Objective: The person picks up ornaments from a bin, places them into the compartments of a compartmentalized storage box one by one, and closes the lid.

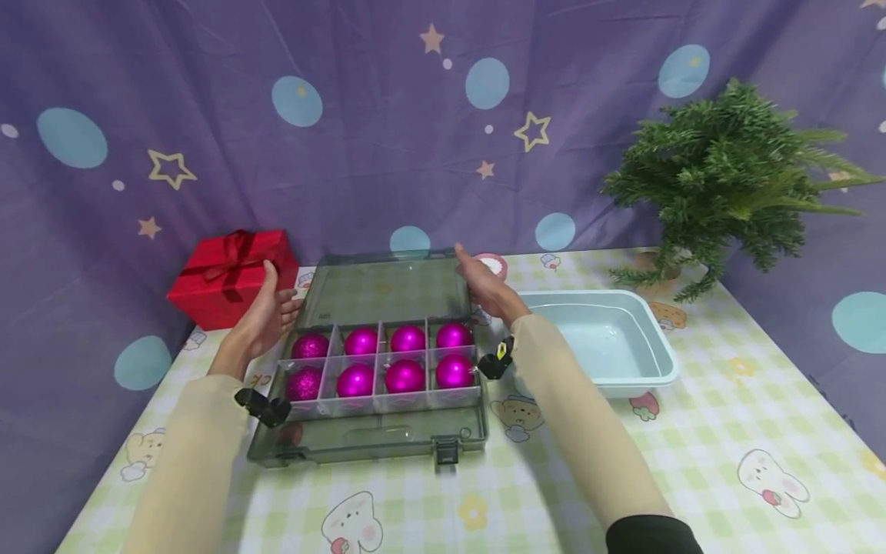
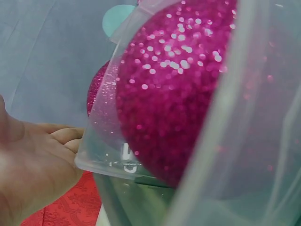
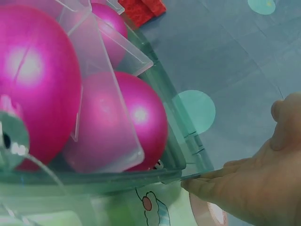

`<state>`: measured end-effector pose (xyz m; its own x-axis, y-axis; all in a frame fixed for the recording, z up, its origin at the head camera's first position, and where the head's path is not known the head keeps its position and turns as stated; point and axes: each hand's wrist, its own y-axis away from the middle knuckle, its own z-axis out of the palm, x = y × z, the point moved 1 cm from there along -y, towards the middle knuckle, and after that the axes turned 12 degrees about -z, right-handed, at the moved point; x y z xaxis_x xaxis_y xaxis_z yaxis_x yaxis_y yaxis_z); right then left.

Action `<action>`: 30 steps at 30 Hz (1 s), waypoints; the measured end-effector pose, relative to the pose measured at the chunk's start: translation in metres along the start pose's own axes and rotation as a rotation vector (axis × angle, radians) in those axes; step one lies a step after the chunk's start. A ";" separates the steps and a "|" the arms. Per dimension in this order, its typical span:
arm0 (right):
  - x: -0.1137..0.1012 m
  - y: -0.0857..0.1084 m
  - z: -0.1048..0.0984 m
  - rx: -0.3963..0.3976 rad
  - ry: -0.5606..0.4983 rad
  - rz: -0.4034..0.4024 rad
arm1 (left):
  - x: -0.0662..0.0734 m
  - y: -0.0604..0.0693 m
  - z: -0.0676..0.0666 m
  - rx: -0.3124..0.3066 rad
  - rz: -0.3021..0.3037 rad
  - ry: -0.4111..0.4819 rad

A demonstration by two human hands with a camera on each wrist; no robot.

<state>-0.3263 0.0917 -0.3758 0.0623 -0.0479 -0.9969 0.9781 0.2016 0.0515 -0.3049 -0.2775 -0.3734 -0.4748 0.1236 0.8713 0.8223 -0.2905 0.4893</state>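
A see-through grey-green plastic case (image 1: 374, 442) lies on the table with its lid (image 1: 384, 288) swung back. In it sits a clear divided tray (image 1: 401, 402) holding two rows of magenta Christmas baubles (image 1: 404, 375). Most are shiny; those at the left end glitter, as one bauble (image 2: 174, 84) shows in the left wrist view. My left hand (image 1: 266, 319) is at the case's left side, thumb raised and fingers extended. On the other side, my right hand (image 1: 484, 286) has straight fingers at the case's back right corner, its fingertips (image 3: 193, 183) seemingly touching the edge.
A red gift box (image 1: 235, 285) with a bow stands at the back left. To the right are a pale blue basin (image 1: 664, 373) and a small artificial Christmas tree (image 1: 720, 165). A pink round item (image 1: 501, 265) with a white middle lies behind my right hand.
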 end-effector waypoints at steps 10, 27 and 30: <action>-0.012 0.012 -0.007 0.035 -0.001 -0.143 | 0.009 0.015 0.001 0.014 0.096 0.003; -0.041 0.050 -0.012 -0.096 0.010 -0.222 | 0.021 0.056 -0.004 -0.005 0.192 -0.008; -0.044 0.061 -0.014 -0.139 0.023 -0.234 | 0.021 0.064 -0.005 -0.013 0.197 -0.055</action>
<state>-0.2723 0.1192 -0.3297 -0.1679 -0.0872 -0.9819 0.9289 0.3197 -0.1872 -0.2634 -0.2986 -0.3239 -0.2872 0.1143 0.9510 0.8932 -0.3267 0.3090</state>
